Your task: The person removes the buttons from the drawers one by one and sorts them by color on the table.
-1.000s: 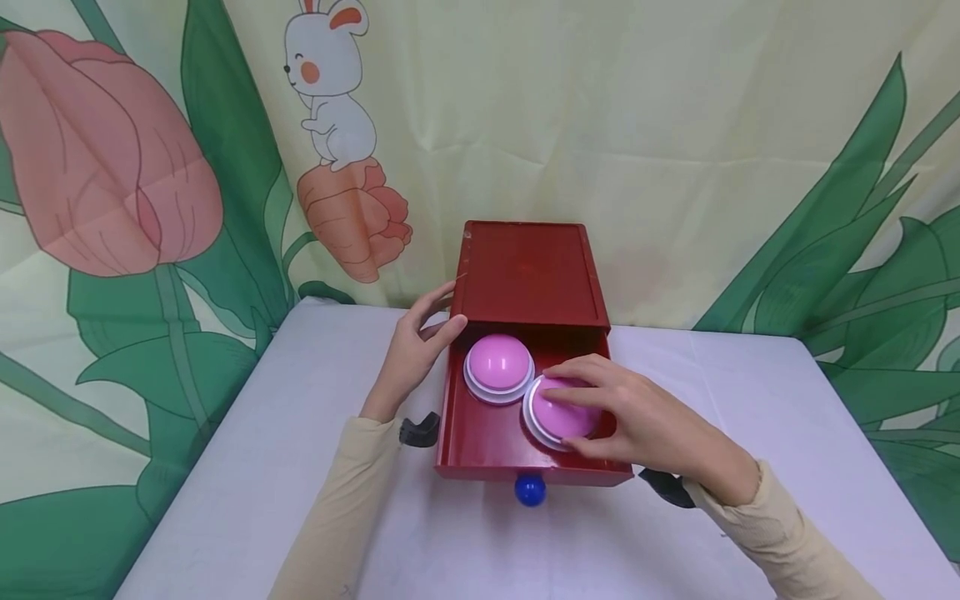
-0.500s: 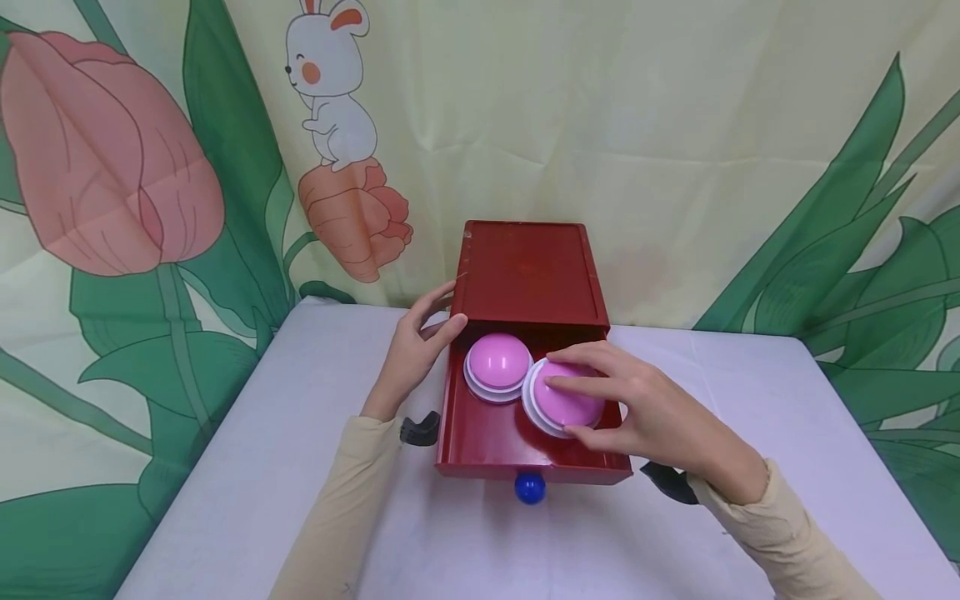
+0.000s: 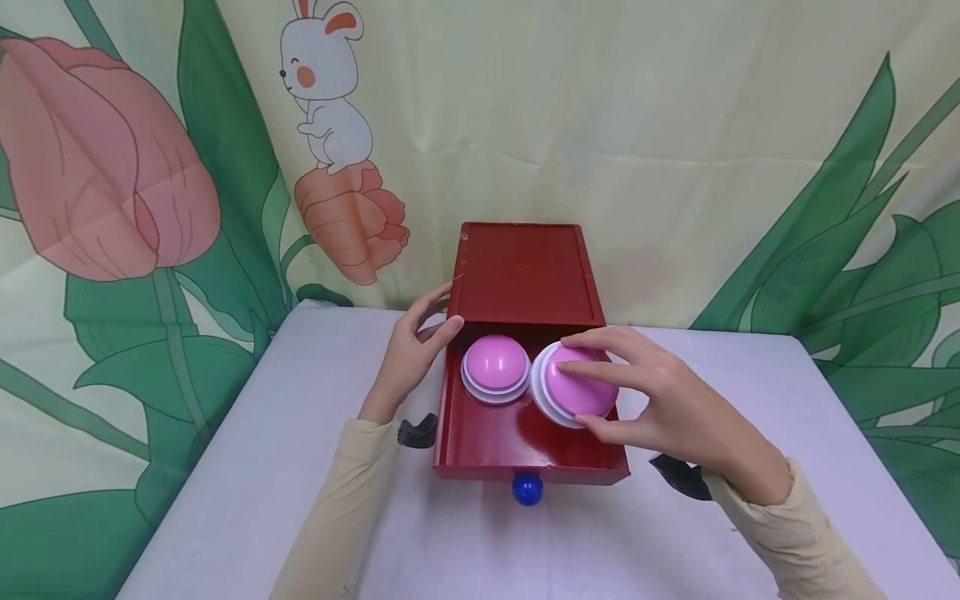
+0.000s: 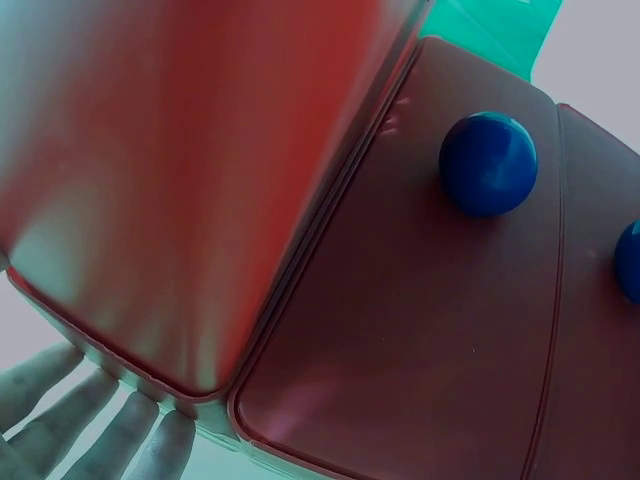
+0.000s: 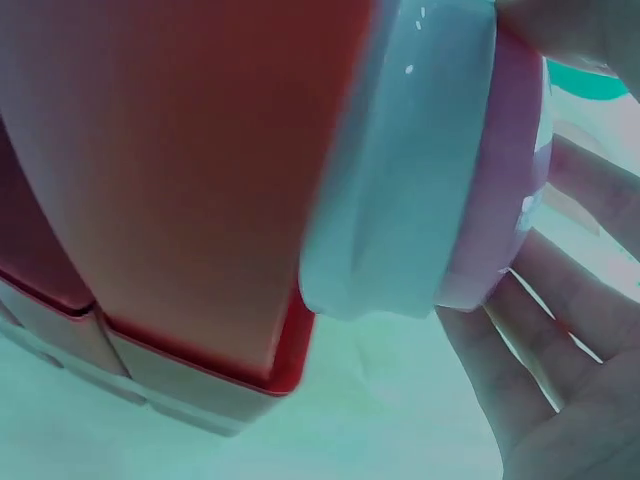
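Note:
My right hand (image 3: 667,400) holds a pink domed push button (image 3: 588,400) with a white base. Thumb and fingers grip it from the right, and it is tilted, above the right part of the drawer. In the right wrist view its white base (image 5: 395,190) overlaps the red drawer wall. A second such button (image 3: 497,364) sits at the left rear of the pulled-out red drawer (image 3: 487,442). My left hand (image 3: 408,354) rests against the left side of the red drawer cabinet (image 3: 528,275), with fingers extended along its side and the thumb at the front corner.
A blue round knob (image 3: 528,490) juts from the drawer's front. Below, the left wrist view shows closed drawer fronts (image 4: 400,320) with another blue knob (image 4: 488,163). Everything stands on a white-covered table (image 3: 315,400) before a printed curtain (image 3: 645,167).
My right hand has raised the right-hand push button and carried it slightly back and rightward, tilting it more. The left hand, the cabinet and the other button stay put.

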A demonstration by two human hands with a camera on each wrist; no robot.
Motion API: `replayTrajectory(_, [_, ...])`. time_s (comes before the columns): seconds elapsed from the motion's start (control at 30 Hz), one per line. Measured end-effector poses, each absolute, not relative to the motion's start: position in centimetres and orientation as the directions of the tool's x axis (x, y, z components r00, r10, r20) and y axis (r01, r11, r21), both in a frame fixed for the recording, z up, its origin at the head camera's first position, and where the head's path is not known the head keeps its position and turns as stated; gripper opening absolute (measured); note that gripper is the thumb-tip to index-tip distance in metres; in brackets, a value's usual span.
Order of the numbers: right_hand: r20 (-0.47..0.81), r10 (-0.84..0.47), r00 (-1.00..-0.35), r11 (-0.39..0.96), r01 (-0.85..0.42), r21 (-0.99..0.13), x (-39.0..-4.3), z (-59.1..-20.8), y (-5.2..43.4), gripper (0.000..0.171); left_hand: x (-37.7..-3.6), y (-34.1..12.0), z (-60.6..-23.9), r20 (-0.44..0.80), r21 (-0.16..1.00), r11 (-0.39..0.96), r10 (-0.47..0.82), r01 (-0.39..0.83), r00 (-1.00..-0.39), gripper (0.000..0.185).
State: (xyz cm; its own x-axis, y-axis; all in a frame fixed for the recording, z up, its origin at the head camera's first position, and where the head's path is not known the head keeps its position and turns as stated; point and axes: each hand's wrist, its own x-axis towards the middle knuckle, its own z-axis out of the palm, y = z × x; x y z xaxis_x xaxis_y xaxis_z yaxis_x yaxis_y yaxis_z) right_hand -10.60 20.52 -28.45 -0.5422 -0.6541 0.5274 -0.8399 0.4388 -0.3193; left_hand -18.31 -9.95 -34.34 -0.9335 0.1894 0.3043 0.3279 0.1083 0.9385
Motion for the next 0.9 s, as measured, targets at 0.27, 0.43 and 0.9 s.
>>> replayTrajectory(0.27, [0.535, -0.634, -0.559, 0.48, -0.826, -0.294, -10.2, -27.4, 21.4, 0.057, -18.4, -10.0, -34.5, 0.313, 0.938, 0.09, 0.191, 0.334, -0.93, 0.055])
replayTrajectory(0.43, [0.583, -0.615, -0.531, 0.466, -0.841, -0.274, -10.4, -27.5, 22.0, 0.056, -18.4, -10.0, -34.5, 0.324, 0.935, 0.082, 0.193, 0.344, -0.926, 0.054])
replayTrajectory(0.9, [0.605, -0.553, -0.573, 0.531, -0.802, -0.273, -10.9, -28.2, 24.4, 0.062, -18.5, -9.9, -34.6, 0.344, 0.928, 0.085, 0.188, 0.364, -0.92, 0.052])
